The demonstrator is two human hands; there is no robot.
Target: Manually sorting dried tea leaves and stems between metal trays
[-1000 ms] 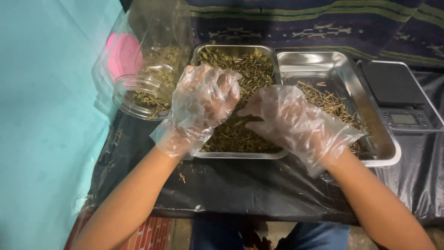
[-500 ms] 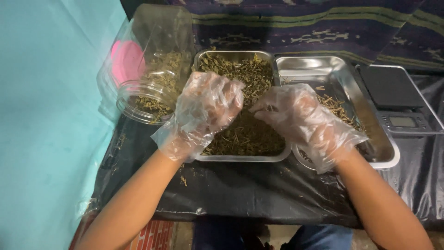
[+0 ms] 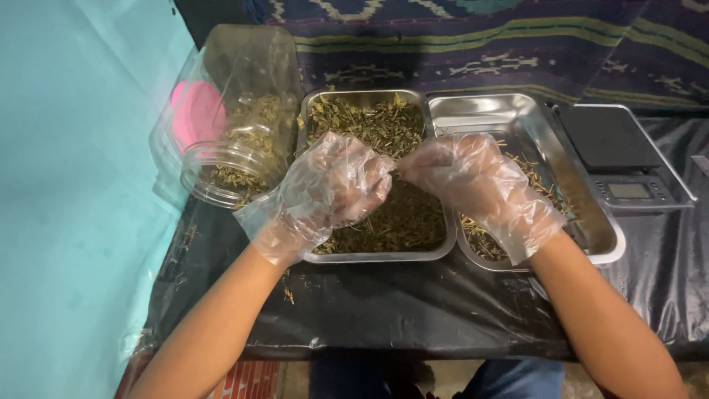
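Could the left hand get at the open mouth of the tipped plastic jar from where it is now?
Probably yes. The left hand hangs over the left metal tray, and the jar lies right beside that tray, its mouth facing the person, with nothing visible between them.

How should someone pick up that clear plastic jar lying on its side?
Probably around the jar's wide middle, coming down from above with an open hand. It lies tilted on its side with the open mouth toward the person and dried herbs inside, so lifting the mouth end first should keep them from spilling onto the black table cover.
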